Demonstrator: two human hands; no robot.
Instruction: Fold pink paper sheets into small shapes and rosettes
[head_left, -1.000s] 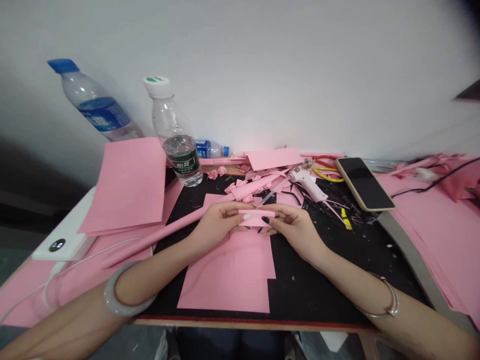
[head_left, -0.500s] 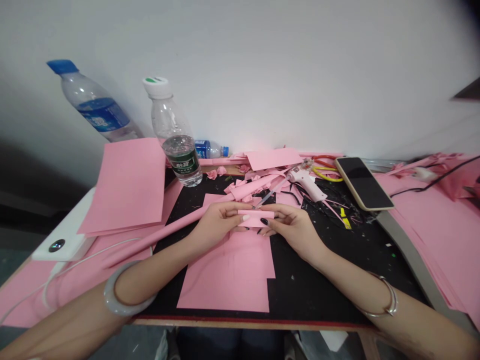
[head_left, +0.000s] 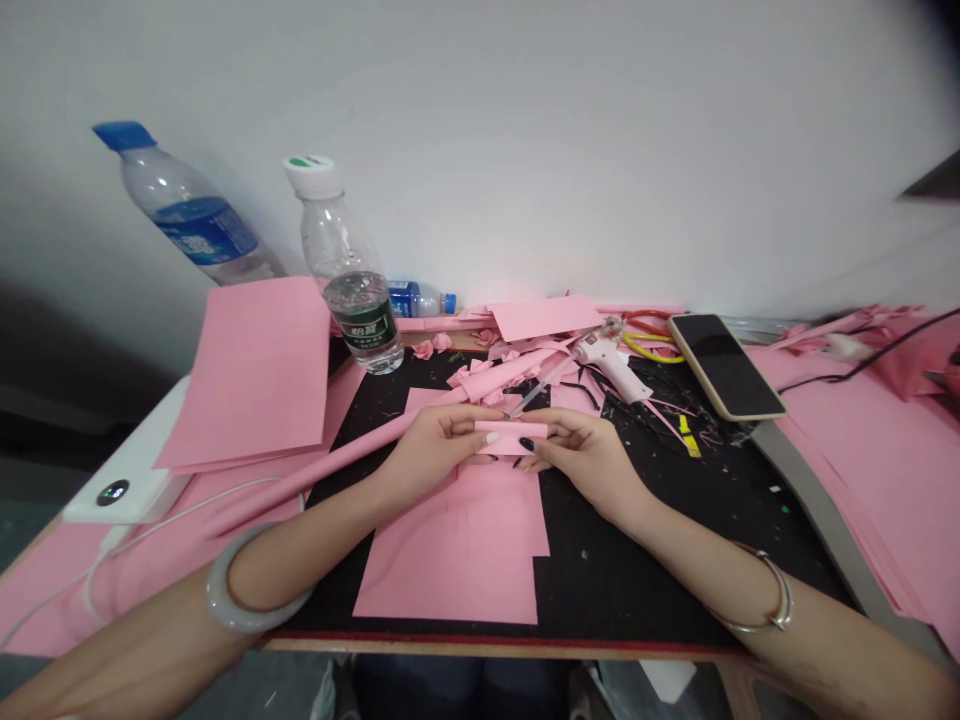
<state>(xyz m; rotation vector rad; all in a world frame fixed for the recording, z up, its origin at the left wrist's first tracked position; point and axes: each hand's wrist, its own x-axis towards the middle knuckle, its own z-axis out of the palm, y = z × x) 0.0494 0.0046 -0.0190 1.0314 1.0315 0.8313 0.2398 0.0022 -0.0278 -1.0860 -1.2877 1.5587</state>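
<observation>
Between my two hands is a small piece of pink paper, its far edge curled over. My left hand pinches its left end, thumb on top and fingers behind and below. The right end is held the same way by my right hand, with a dark-nailed thumb on the paper. Flat pink sheets lie under my hands on the black mat. Just beyond my fingers is a pink glue gun, among paper scraps. A long rolled pink paper tube passes beneath my left forearm.
Left stand a green-labelled bottle, a blue-capped bottle and a stack of pink sheets on a white device. A phone lies right, near more pink paper. Another small bottle lies by the wall.
</observation>
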